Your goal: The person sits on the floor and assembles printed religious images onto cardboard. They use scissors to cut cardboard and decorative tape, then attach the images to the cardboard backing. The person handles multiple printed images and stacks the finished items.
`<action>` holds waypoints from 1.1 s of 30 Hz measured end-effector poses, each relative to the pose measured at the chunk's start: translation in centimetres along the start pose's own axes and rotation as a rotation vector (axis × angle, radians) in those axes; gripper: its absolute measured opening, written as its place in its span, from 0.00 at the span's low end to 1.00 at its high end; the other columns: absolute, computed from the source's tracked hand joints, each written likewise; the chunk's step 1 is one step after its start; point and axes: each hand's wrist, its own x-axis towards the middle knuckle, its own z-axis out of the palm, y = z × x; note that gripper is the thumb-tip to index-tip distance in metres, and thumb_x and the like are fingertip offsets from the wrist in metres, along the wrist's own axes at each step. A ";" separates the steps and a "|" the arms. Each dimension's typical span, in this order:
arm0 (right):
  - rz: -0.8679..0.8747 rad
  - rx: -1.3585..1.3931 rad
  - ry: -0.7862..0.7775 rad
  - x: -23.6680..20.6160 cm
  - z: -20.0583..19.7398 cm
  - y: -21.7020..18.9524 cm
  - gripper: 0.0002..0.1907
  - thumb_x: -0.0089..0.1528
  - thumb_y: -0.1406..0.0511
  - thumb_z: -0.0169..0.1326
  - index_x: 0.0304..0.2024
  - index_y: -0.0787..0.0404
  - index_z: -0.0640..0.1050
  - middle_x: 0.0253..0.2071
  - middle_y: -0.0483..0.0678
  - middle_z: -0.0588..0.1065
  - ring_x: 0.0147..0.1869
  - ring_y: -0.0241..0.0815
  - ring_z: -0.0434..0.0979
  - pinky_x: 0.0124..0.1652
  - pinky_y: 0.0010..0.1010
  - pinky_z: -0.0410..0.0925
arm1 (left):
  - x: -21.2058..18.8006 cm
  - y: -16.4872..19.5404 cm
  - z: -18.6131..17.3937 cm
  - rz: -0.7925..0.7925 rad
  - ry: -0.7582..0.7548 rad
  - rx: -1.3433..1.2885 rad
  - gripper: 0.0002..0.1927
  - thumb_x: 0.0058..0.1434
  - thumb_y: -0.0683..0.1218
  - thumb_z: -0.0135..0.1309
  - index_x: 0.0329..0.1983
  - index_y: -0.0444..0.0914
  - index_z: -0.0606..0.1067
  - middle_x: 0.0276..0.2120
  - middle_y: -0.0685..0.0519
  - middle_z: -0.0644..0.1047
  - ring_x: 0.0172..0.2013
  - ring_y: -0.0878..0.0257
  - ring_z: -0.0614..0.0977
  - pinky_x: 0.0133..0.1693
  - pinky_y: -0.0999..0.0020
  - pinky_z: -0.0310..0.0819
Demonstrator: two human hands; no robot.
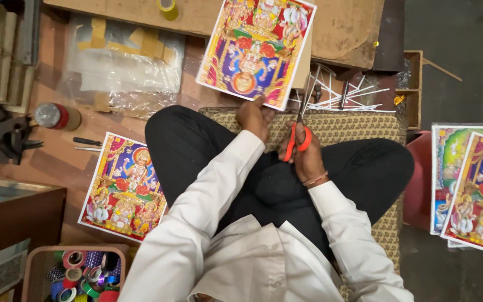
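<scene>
I sit cross-legged in black trousers on a patterned cushion [359,126]. My left hand [254,118] pinches the near edge of a colourful printed picture [255,47] and holds it out flat in front of me. My right hand [307,156] grips orange-handled scissors [298,131] beside it. Their blades point away from me, toward the picture's right edge. Thin white paper strips [353,92] lie just beyond the cushion.
Another print [125,187] lies on the floor at my left knee. A stack of prints [473,184] sits at the right. A basket of tape rolls [79,277], a plastic sheet [121,64], a cardboard sheet [342,28] and a small wooden box [415,86] surround me.
</scene>
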 end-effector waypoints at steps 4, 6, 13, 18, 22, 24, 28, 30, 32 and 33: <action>-0.049 0.111 -0.021 0.3 -0.2 0.2 0.30 0.69 0.45 0.47 0.55 0.65 0.72 0.26 0.49 0.73 0.24 0.42 0.75 0.24 0.28 0.64 | 1.0 2.0 -1.7 -0.165 -0.164 0.025 0.13 0.61 0.44 0.57 0.46 0.34 0.76 0.28 0.47 0.74 0.21 0.59 0.75 0.21 0.65 0.67; -0.028 0.140 0.040 0.4 -0.3 0.4 0.29 0.69 0.46 0.48 0.55 0.64 0.72 0.26 0.49 0.73 0.24 0.41 0.74 0.25 0.29 0.65 | 2.1 4.1 -1.8 -0.070 0.035 0.040 0.12 0.61 0.44 0.55 0.47 0.38 0.75 0.31 0.51 0.77 0.24 0.61 0.77 0.22 0.67 0.68; -0.014 0.140 0.128 0.7 -0.5 0.5 0.29 0.68 0.45 0.50 0.55 0.63 0.72 0.29 0.48 0.74 0.26 0.42 0.77 0.24 0.27 0.64 | 1.5 7.1 -1.6 0.199 0.224 0.086 0.09 0.59 0.45 0.57 0.40 0.36 0.76 0.26 0.52 0.75 0.19 0.62 0.75 0.18 0.68 0.65; -0.010 0.097 0.156 0.7 -0.5 0.5 0.30 0.67 0.45 0.51 0.56 0.62 0.73 0.29 0.49 0.76 0.27 0.41 0.78 0.24 0.26 0.64 | 1.3 8.1 -1.5 0.348 0.219 0.114 0.09 0.60 0.43 0.57 0.35 0.32 0.71 0.23 0.49 0.75 0.17 0.61 0.74 0.17 0.67 0.67; 0.000 0.127 0.156 0.6 -0.8 0.8 0.29 0.67 0.46 0.51 0.55 0.62 0.72 0.30 0.49 0.76 0.26 0.42 0.78 0.24 0.27 0.64 | 2.3 8.1 -1.8 0.480 0.266 0.191 0.12 0.60 0.41 0.59 0.33 0.32 0.67 0.21 0.48 0.73 0.17 0.62 0.73 0.17 0.67 0.67; -0.010 0.175 0.138 0.6 -0.9 0.9 0.28 0.68 0.46 0.52 0.55 0.62 0.72 0.30 0.49 0.75 0.27 0.41 0.77 0.26 0.29 0.66 | 3.0 7.7 -2.1 0.474 0.232 0.173 0.11 0.62 0.42 0.59 0.35 0.31 0.70 0.23 0.48 0.74 0.19 0.60 0.75 0.19 0.66 0.69; -0.009 0.164 0.116 0.3 -0.6 0.5 0.28 0.67 0.46 0.51 0.54 0.63 0.73 0.29 0.49 0.75 0.25 0.41 0.76 0.25 0.29 0.66 | 3.6 5.8 -2.6 0.119 0.087 0.026 0.10 0.59 0.45 0.55 0.43 0.38 0.76 0.30 0.50 0.79 0.24 0.58 0.80 0.25 0.63 0.73; -0.023 0.165 0.078 -0.2 -0.2 0.3 0.27 0.68 0.47 0.51 0.54 0.63 0.72 0.27 0.50 0.74 0.24 0.41 0.75 0.24 0.29 0.66 | 3.1 3.9 -2.6 -0.042 -0.121 0.078 0.13 0.60 0.46 0.57 0.46 0.35 0.76 0.34 0.47 0.80 0.28 0.57 0.81 0.30 0.60 0.75; -0.027 0.101 0.075 -1.0 0.4 0.0 0.28 0.68 0.47 0.51 0.55 0.64 0.73 0.27 0.50 0.74 0.23 0.41 0.74 0.24 0.28 0.64 | 2.4 2.0 -2.1 -0.155 -0.256 0.123 0.15 0.61 0.46 0.58 0.48 0.35 0.76 0.37 0.46 0.80 0.31 0.56 0.82 0.34 0.59 0.78; -0.022 0.038 0.091 -1.6 0.7 0.0 0.29 0.68 0.47 0.51 0.55 0.65 0.73 0.27 0.50 0.74 0.23 0.40 0.74 0.23 0.27 0.64 | 2.1 1.2 -1.8 -0.186 -0.286 0.144 0.15 0.60 0.46 0.58 0.48 0.35 0.76 0.37 0.46 0.81 0.32 0.55 0.83 0.36 0.59 0.81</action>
